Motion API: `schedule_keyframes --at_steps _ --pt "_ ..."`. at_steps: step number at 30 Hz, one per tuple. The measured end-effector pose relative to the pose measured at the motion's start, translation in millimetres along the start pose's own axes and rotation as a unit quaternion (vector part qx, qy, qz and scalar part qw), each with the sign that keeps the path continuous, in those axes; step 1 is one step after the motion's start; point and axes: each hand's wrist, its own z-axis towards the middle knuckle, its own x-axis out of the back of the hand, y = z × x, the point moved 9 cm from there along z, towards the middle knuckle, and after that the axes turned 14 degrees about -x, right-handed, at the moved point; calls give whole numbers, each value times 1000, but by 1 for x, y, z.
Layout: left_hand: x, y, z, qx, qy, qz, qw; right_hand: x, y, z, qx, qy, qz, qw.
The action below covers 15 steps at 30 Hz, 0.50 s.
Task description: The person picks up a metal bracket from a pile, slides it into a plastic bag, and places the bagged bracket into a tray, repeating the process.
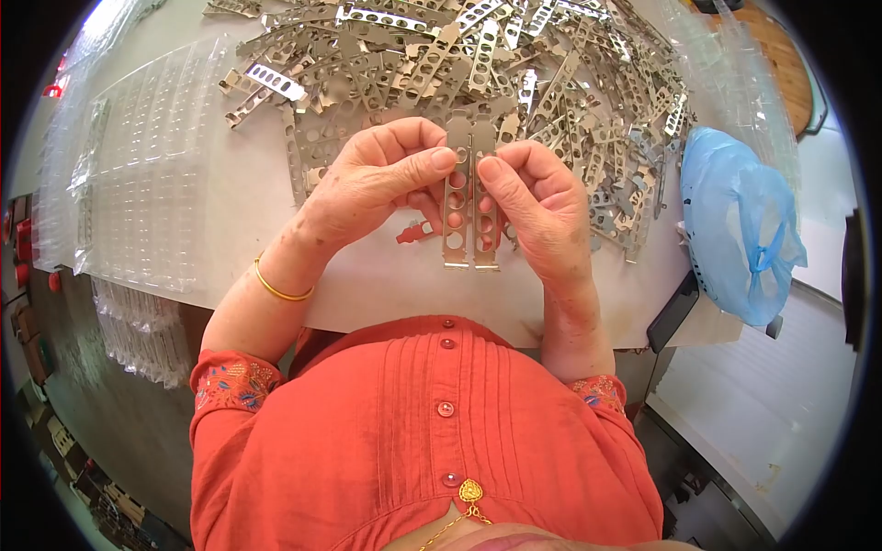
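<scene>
Two flat silver metal slot-cover brackets with rows of round holes are held upright side by side in front of my chest. My left hand (381, 174) pinches the left bracket (457, 136) between thumb and fingers. Between the thumb and fingers of my right hand (548, 197) is the right bracket (484, 138). Their long edges lie close together, and both lower ends have a short bent lip. Behind them, a large heap of similar metal brackets (427, 73) spreads over the white table (248, 211).
Clear plastic trays (152, 165) are stacked at the left. A tied blue plastic bag (735, 211) sits at the right edge, beside a dark phone-like object (673, 312). Clear plastic wrap (744, 83) lies at the far right. Near my left fingers is a small red piece (413, 233).
</scene>
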Motion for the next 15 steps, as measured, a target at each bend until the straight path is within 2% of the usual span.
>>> schedule_keyframes --at_steps 15 --pt "0 -2 0 2 -9 11 1000 -2 2 1 2 -11 2 1000"
